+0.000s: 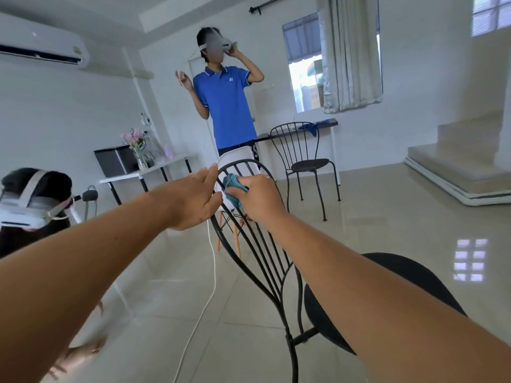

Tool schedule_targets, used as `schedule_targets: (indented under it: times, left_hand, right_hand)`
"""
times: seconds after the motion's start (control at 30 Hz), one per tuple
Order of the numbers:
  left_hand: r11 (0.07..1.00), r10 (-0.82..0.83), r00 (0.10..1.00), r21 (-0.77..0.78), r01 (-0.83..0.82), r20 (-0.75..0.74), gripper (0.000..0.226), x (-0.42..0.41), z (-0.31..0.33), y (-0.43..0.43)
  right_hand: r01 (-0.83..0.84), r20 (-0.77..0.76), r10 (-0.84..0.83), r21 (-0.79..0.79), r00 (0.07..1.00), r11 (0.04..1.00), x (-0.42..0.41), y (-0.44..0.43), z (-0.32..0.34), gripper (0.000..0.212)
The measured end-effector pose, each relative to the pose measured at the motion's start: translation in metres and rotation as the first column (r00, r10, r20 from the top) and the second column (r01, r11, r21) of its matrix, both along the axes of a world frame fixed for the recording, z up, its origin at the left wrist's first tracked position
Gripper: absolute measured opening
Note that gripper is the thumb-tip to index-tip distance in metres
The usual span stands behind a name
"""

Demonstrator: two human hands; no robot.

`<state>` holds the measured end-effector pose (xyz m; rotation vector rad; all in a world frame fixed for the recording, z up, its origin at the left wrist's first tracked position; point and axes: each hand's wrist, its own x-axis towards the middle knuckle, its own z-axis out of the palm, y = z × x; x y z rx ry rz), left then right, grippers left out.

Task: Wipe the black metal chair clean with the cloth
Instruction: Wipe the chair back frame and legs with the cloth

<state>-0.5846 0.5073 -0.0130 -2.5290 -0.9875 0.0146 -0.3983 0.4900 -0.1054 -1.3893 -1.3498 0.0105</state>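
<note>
Gripped a bunched blue cloth in the right hand, fingers curled round it, and pressed it against the backrest of the black metal chair, just under the backrest's top curve. Reached the left hand in at the backrest's left edge, fingers straight and slightly spread, holding nothing, thumb at or just beside the outer frame; could not tell whether touching. Left the round black seat, below and to the right of the backrest, unreached.

Seemed to be wiping the upper rods, probably early in the job, judging by the seat and legs not yet attended to. Called for wrapping the cloth round each thin rod and drawing it down the full length rather than dabbing across, a flat swipe being likely to miss the rods' far sides. Called also for bracing the backrest's frame with the left hand, given a light chair apt to tip or slide on the glossy tiled floor. Probably worth turning the cloth to a fresh face between rods.

Worth minding: a white cable trailing down left of the backrest, a white chair just behind the backrest, and a person in a blue shirt beyond the backrest, well apart.
</note>
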Motion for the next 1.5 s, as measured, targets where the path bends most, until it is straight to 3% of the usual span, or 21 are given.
schedule_targets:
  times: [0.2, 0.33, 0.47, 0.57, 0.7, 0.8, 0.9, 1.0, 1.13, 1.33, 1.5]
  left_hand:
    - [0.999, -0.014, 1.0, 0.044, 0.015, -0.011, 0.081, -0.001, 0.001, 0.002]
    - [0.998, -0.027, 1.0, 0.051, 0.027, -0.001, 0.077, 0.0, 0.0, -0.001]
    - [0.999, -0.017, 1.0, 0.041, 0.016, 0.026, 0.076, 0.002, -0.003, -0.004]
    - [1.0, -0.009, 0.999, 0.029, 0.007, 0.045, 0.077, 0.002, -0.005, -0.004]
    - [1.0, 0.007, 0.998, 0.023, -0.008, 0.059, 0.077, 0.0, -0.004, -0.005]
    - [1.0, 0.009, 0.998, 0.018, -0.01, 0.055, 0.076, 0.001, -0.006, -0.008]
    - [1.0, 0.007, 0.998, 0.025, -0.008, 0.063, 0.075, 0.0, -0.005, -0.007]
    - [1.0, 0.01, 0.997, 0.024, -0.012, 0.073, 0.074, -0.001, -0.004, -0.005]
    - [1.0, 0.012, 0.997, 0.018, -0.013, 0.08, 0.074, 0.001, -0.005, -0.006]
    - [1.0, 0.026, 0.998, 0.01, -0.027, 0.065, 0.075, -0.001, -0.003, -0.007]
    - [0.999, 0.027, 0.999, 0.023, -0.027, -0.028, 0.076, 0.005, 0.005, -0.002]
  right_hand:
    - [0.023, 0.026, -0.021, -0.094, 0.999, 0.995, 0.004, 0.002, -0.064, 0.03]
    - [0.052, 0.057, -0.04, -0.245, 0.998, 0.968, 0.011, -0.012, -0.129, 0.032]
    - [0.093, -0.005, -0.106, -0.44, 0.994, 0.893, 0.017, -0.029, -0.205, 0.031]
    - [0.119, -0.045, -0.161, -0.491, 0.986, 0.863, 0.012, -0.041, -0.241, 0.031]
    - [0.075, -0.057, -0.129, -0.558, 0.99, 0.826, 0.022, -0.032, -0.234, 0.034]
    - [0.013, -0.009, -0.024, -0.611, 1.0, 0.792, 0.036, -0.033, -0.192, 0.037]
    - [-0.038, 0.018, 0.052, -0.47, 0.998, 0.882, 0.038, -0.032, -0.122, 0.03]
    - [-0.048, 0.047, 0.059, -0.211, 0.997, 0.976, 0.019, -0.025, -0.056, 0.035]
    - [-0.051, 0.002, 0.051, -0.039, 0.999, 0.998, -0.002, -0.012, -0.018, 0.025]
    - [0.02, 0.047, -0.008, -0.248, 0.999, 0.969, 0.009, -0.023, -0.088, 0.03]
    - [0.088, 0.029, -0.086, -0.527, 0.996, 0.846, 0.015, -0.047, -0.206, 0.032]
